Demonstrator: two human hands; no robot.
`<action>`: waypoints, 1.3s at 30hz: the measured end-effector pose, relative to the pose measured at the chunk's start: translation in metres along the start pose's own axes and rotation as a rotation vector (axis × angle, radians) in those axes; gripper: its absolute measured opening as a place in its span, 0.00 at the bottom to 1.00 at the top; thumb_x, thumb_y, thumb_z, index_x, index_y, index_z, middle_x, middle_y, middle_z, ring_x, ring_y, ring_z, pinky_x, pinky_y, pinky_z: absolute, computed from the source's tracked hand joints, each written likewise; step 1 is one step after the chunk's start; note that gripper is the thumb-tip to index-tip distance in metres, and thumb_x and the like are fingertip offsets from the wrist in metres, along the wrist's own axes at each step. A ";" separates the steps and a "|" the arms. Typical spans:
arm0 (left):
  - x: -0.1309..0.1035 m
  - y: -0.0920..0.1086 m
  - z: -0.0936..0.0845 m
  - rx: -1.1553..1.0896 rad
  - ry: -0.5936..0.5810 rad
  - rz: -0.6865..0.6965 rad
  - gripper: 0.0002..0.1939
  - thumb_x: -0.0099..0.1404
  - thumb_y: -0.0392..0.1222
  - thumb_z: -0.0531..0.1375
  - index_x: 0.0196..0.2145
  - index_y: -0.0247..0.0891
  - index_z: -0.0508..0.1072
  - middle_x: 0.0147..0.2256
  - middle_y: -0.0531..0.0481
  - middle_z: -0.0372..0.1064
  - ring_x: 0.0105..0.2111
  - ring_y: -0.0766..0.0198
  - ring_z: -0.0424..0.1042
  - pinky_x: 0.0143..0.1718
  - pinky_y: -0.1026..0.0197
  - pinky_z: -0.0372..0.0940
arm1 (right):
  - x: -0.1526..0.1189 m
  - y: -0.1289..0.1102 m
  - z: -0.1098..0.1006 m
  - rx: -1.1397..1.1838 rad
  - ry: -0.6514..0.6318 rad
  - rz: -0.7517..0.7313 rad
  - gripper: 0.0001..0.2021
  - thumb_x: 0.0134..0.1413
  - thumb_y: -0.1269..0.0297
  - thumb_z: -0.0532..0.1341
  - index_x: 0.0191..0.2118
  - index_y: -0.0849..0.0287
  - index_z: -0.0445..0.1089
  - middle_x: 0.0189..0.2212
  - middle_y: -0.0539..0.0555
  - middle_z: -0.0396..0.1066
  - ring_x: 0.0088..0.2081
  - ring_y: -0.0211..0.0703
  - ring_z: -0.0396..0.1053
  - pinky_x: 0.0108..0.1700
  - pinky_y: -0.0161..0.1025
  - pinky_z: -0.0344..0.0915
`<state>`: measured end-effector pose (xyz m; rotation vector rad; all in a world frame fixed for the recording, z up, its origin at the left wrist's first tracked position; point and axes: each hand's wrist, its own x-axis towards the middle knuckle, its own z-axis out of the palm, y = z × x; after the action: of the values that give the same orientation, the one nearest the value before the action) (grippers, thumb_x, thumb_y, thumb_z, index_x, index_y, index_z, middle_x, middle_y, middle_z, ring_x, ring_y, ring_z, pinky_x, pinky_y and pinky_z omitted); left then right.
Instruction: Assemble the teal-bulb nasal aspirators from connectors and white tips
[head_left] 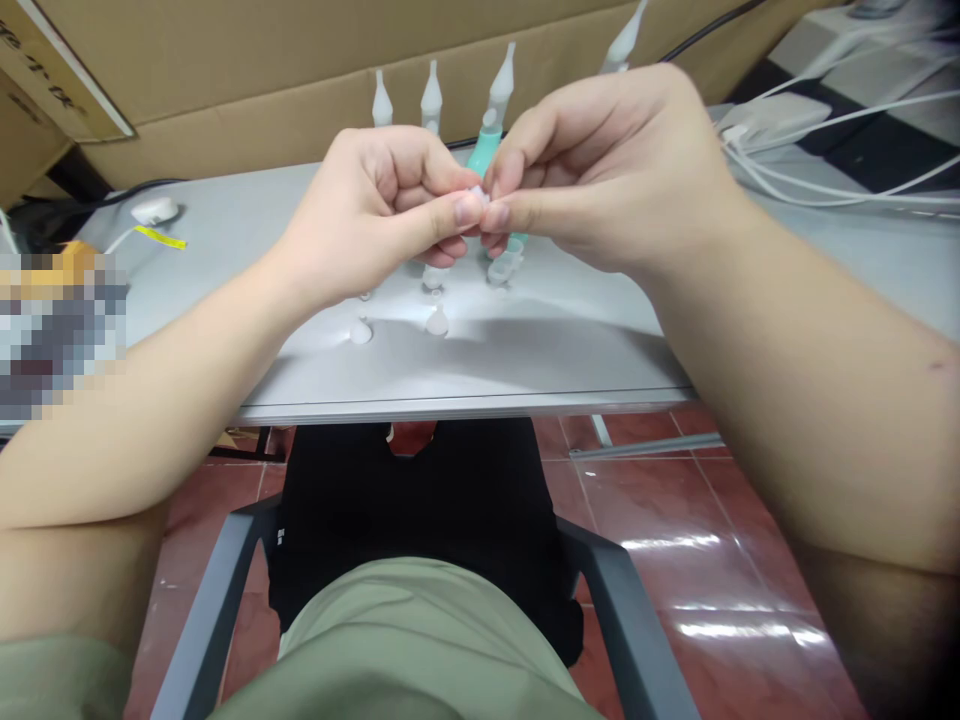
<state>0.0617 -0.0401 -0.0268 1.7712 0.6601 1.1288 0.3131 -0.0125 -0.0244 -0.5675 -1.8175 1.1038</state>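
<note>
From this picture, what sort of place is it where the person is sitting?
Probably a small workshop or an assembly desk: a grey table holds a row of similar nozzle-tipped pieces, with white cables to the right.

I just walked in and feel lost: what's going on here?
The person's left hand and right hand pinch a small whitish piece between their fingers, above a grey table. Behind them stand four pointed white tips. Two pale rounded pieces lie nearer the front edge.
</note>
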 end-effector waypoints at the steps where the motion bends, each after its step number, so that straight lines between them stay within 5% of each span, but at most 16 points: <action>1: 0.000 -0.001 0.000 -0.010 -0.005 0.013 0.13 0.76 0.52 0.86 0.37 0.48 0.92 0.41 0.49 0.94 0.41 0.51 0.93 0.49 0.45 0.90 | 0.000 0.001 0.001 0.012 0.012 0.001 0.24 0.44 0.53 0.99 0.30 0.48 0.85 0.31 0.47 0.83 0.33 0.40 0.82 0.38 0.36 0.85; 5: 0.002 -0.007 -0.002 -0.037 -0.014 0.042 0.11 0.78 0.49 0.86 0.39 0.45 0.94 0.40 0.49 0.93 0.39 0.55 0.92 0.46 0.50 0.89 | 0.000 0.007 -0.001 0.005 0.038 -0.103 0.15 0.53 0.62 0.95 0.40 0.45 0.93 0.38 0.48 0.89 0.39 0.42 0.84 0.44 0.38 0.87; 8: 0.003 -0.015 -0.003 -0.108 0.011 0.071 0.09 0.80 0.48 0.85 0.42 0.44 0.95 0.41 0.49 0.94 0.39 0.60 0.92 0.44 0.55 0.89 | 0.000 0.009 -0.003 -0.118 0.083 -0.184 0.11 0.59 0.61 0.94 0.36 0.43 0.94 0.39 0.50 0.90 0.41 0.45 0.84 0.49 0.40 0.87; 13: 0.006 -0.022 -0.003 -0.135 0.031 0.013 0.09 0.76 0.45 0.87 0.43 0.42 0.95 0.42 0.50 0.94 0.41 0.59 0.93 0.47 0.56 0.91 | 0.000 0.006 -0.001 -0.119 0.132 -0.127 0.17 0.52 0.51 0.98 0.33 0.43 0.93 0.36 0.50 0.89 0.39 0.46 0.84 0.47 0.43 0.87; 23: 0.004 -0.012 0.003 -0.134 0.050 0.013 0.10 0.79 0.46 0.84 0.41 0.43 0.92 0.40 0.51 0.92 0.41 0.59 0.93 0.48 0.54 0.93 | -0.001 0.004 0.004 0.024 0.037 -0.089 0.19 0.57 0.60 0.96 0.34 0.49 0.87 0.36 0.49 0.83 0.39 0.40 0.83 0.44 0.37 0.86; 28: 0.003 -0.011 0.004 -0.151 0.059 -0.016 0.08 0.80 0.40 0.82 0.42 0.40 0.91 0.40 0.49 0.93 0.41 0.59 0.93 0.48 0.56 0.91 | -0.002 0.004 0.010 0.043 0.073 -0.097 0.21 0.55 0.53 0.97 0.34 0.48 0.86 0.35 0.47 0.83 0.39 0.40 0.83 0.45 0.38 0.86; 35: 0.013 -0.026 -0.003 -0.072 0.048 -0.011 0.20 0.74 0.57 0.88 0.42 0.43 0.87 0.44 0.46 0.95 0.44 0.52 0.92 0.50 0.49 0.90 | -0.004 -0.002 0.013 -0.059 0.143 -0.085 0.29 0.53 0.42 0.96 0.33 0.49 0.80 0.36 0.49 0.83 0.40 0.43 0.83 0.47 0.41 0.87; 39: 0.011 -0.010 -0.002 -0.064 0.076 -0.065 0.26 0.71 0.63 0.90 0.39 0.43 0.86 0.43 0.44 0.93 0.42 0.53 0.91 0.48 0.50 0.88 | 0.003 0.018 0.004 -0.179 0.141 -0.204 0.18 0.64 0.46 0.91 0.43 0.48 0.89 0.45 0.50 0.88 0.44 0.44 0.85 0.53 0.44 0.88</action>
<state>0.0654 -0.0264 -0.0306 1.6485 0.7145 1.1648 0.3073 -0.0032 -0.0396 -0.5360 -1.8163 0.7512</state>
